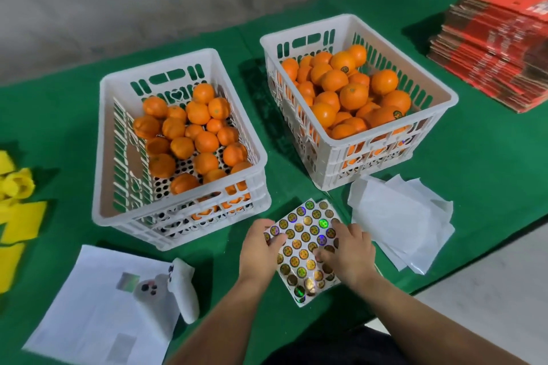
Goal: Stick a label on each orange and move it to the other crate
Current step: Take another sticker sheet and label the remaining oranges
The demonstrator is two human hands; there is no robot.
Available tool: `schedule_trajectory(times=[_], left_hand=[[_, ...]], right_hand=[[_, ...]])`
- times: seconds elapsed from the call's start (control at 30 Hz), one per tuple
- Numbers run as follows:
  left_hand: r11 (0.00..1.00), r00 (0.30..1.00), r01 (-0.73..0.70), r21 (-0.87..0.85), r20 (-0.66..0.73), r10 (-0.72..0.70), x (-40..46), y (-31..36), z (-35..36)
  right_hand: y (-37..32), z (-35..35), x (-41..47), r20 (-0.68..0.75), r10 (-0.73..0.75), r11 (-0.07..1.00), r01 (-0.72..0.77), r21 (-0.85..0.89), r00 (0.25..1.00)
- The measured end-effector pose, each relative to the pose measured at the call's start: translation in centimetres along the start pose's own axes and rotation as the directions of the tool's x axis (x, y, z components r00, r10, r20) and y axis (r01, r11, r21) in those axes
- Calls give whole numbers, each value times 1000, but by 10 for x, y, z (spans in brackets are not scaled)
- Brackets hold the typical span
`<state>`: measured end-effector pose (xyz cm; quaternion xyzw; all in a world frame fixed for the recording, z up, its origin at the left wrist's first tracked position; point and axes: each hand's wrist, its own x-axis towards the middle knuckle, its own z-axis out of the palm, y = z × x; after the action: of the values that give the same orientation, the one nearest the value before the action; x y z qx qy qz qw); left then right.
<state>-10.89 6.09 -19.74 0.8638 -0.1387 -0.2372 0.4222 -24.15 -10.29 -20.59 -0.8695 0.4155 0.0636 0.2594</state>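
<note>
A sheet of round holographic labels (305,241) lies on the green table in front of the crates. My left hand (259,249) holds the sheet's left edge, thumb on top. My right hand (347,252) rests on the sheet's right side, its fingers curled down onto the labels; whether it pinches one is hidden. The left white crate (118,210) holds several oranges (204,141) in one loose layer. The right white crate (427,124) is piled with oranges (353,96), some showing a dark round label.
White backing papers (403,216) lie right of the sheet. A printed paper (98,305) and a white controller (184,287) sit at the front left. Yellow pieces (17,207) lie at the left edge. Stacked red cartons (498,35) stand at the back right.
</note>
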Motion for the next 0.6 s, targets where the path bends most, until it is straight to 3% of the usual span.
schedule_trajectory(times=[0.1, 0.23, 0.33, 0.5, 0.6], left_hand=[[996, 999, 46, -75, 26, -44, 3, 1, 2], [992, 996, -31, 122, -79, 41, 6, 6, 9], [997, 1000, -31, -69, -4, 31, 7, 14, 7], [950, 995, -91, -299, 21, 102, 0, 36, -11], [862, 991, -132, -489, -87, 102, -10, 59, -33]], right_hand=[[3, -6, 4, -30, 39, 994, -36, 103, 999], [10, -14, 2, -154, 14, 983, 14, 181, 988], [10, -23, 0, -189, 37, 938, 31, 346, 981], [-3, -58, 1, -201, 79, 712, 86, 697, 976], [-33, -79, 1, -111, 97, 391, 65, 918, 989]])
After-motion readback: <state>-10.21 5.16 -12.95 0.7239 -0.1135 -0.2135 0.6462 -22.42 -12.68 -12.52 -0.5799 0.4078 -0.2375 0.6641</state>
